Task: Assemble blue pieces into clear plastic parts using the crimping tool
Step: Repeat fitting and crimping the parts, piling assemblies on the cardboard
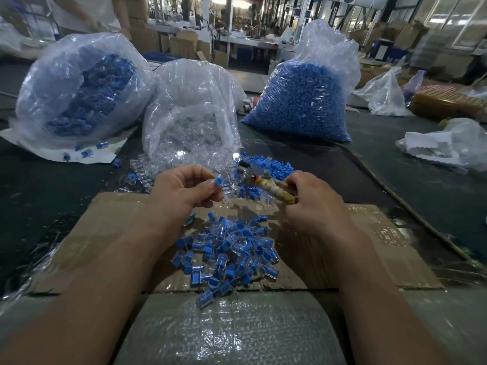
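My left hand (181,189) pinches a clear plastic part with a blue piece (218,182) in its top, held above the cardboard sheet (355,248). My right hand (313,204) grips the crimping tool (266,181) by its yellow-wrapped handles, jaws pointing left toward the part but apart from it. A heap of assembled blue-and-clear parts (226,252) lies on the cardboard between my forearms. Loose blue pieces (268,164) and loose clear parts (147,172) lie just beyond my hands.
Three big plastic bags stand behind: assembled parts (81,93) at left, clear parts (192,119) in the middle, blue pieces (303,101) at right. Crumpled bags (448,146) lie at the far right. A rope (390,191) runs along the dark table. Bubble wrap (226,330) covers my lap.
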Demonstrator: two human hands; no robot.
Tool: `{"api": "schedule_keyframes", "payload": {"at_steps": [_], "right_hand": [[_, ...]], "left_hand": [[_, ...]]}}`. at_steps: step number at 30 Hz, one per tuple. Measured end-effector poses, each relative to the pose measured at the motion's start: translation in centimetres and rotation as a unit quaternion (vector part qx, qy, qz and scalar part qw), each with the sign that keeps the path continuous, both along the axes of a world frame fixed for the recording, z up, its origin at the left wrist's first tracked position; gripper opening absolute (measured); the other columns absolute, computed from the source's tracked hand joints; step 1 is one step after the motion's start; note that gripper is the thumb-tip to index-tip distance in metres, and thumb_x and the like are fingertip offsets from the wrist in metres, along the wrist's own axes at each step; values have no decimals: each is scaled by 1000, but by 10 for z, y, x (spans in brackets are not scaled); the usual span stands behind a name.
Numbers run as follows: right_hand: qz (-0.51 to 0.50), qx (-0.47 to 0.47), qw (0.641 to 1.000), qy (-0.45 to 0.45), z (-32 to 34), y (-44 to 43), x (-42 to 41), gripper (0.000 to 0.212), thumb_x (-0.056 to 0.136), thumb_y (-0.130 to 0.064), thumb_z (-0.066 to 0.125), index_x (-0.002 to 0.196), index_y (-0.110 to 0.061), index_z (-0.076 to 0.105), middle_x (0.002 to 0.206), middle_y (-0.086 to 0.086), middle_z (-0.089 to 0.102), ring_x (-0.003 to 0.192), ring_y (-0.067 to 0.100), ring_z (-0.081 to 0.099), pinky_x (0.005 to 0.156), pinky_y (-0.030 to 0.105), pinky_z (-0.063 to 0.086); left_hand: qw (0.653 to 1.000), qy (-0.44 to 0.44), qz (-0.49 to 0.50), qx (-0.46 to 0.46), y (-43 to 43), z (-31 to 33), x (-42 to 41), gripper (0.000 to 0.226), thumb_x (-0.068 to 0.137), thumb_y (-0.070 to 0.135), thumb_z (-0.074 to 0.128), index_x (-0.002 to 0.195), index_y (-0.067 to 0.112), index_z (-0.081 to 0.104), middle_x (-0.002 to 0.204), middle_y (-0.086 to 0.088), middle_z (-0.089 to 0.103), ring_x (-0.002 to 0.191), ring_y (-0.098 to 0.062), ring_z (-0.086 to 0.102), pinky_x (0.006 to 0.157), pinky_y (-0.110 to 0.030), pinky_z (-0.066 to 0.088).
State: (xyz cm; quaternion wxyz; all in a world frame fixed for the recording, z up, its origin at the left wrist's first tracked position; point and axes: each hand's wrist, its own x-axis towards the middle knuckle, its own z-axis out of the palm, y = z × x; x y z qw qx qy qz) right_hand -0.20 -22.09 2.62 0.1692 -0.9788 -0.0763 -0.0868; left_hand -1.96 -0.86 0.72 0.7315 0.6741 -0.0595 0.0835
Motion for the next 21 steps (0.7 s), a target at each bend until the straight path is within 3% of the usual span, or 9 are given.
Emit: {"api": "schedule_keyframes", "payload": {"at_steps": [6, 15, 21], "right_hand": [[93, 78, 992, -31, 0, 12, -6, 23, 82, -35, 63, 94, -31, 44, 90, -11, 49, 79, 11, 45, 58, 25, 32], [130, 93, 987, 23, 2, 20, -10, 24, 83, -31, 63, 97, -27, 45, 91, -9, 45, 84, 12, 46, 70, 30, 38], [141, 81, 986, 31, 3, 21, -13, 18, 84, -30, 62, 92, -29, 46, 91, -6, 49, 81, 13, 46, 65, 28, 34]], "left_hand": [[999, -23, 33, 3, -3, 0, 2, 17, 84, -3, 55, 80, 12, 60, 63, 3, 69, 61, -8, 67, 54, -15, 51], [997, -55, 56, 16, -1, -1, 1, 19, 85, -4, 55, 80, 14, 60, 65, 5, 69, 61, -7, 66, 57, -15, 51], [996, -66, 59, 34, -1, 0, -1, 20, 84, -4, 56, 79, 15, 60, 65, 7, 69, 60, -4, 65, 56, -13, 50]]}}
